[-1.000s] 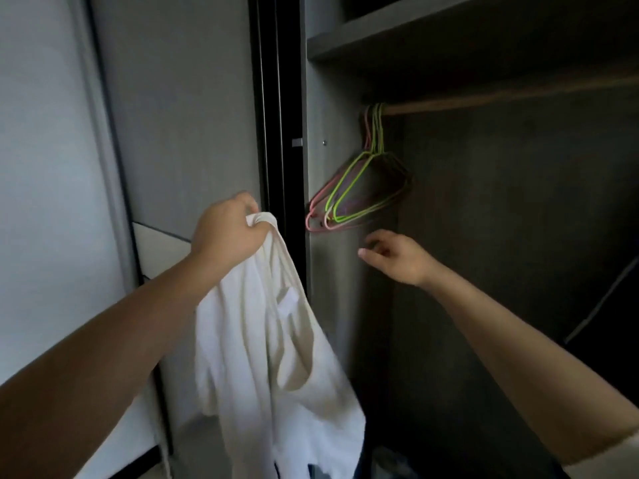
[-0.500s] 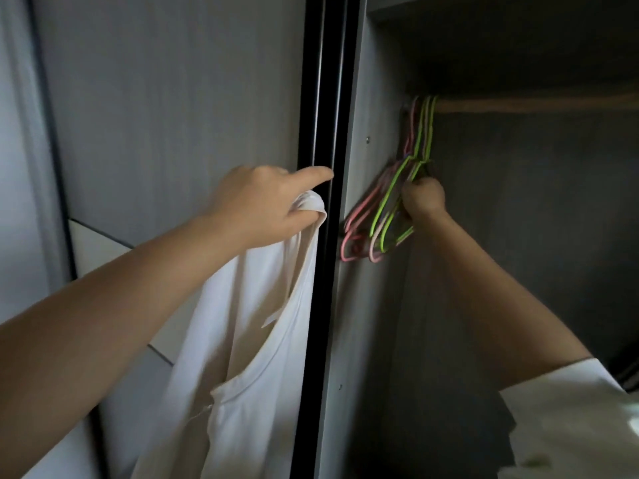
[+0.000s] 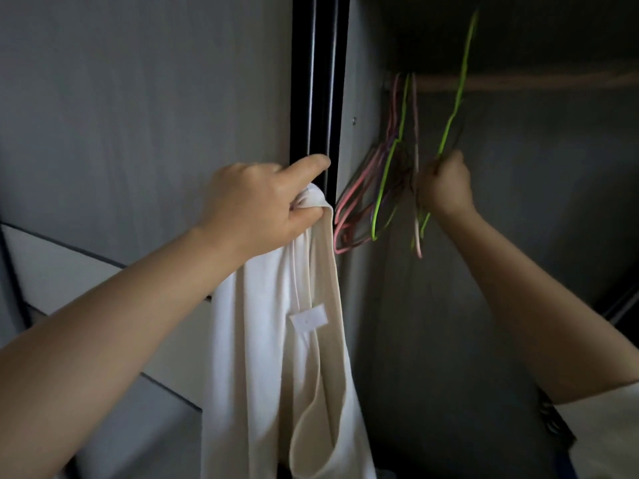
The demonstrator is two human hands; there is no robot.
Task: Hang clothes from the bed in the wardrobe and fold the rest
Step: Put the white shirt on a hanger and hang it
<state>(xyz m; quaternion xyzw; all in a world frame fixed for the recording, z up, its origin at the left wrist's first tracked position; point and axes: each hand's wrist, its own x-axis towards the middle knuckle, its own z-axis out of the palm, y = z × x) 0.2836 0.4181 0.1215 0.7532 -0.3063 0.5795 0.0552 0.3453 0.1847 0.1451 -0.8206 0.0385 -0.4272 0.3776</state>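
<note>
Green hanger (image 3: 453, 108) now lifted off rail (image 3: 553, 83) in my right hand's (image 3: 444, 183) grip; left hand (image 3: 256, 202) clutches white top (image 3: 276, 340). Pull clear, avoid snagging the bunch (image 3: 366, 188).

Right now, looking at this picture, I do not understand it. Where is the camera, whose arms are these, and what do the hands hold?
There is no machine here. A person wears a camera on the head, looking forward and down, so the two arms you see are that person's own.

The left hand grips a white garment by its top edge; the cloth hangs down in front of the dark door frame.

The right hand reaches into the open wardrobe and grips a green wire hanger, which is tilted and seems lifted off the wooden rail. More pink and green hangers hang bunched at the rail's left end.

No table or other surface is visible.
</note>
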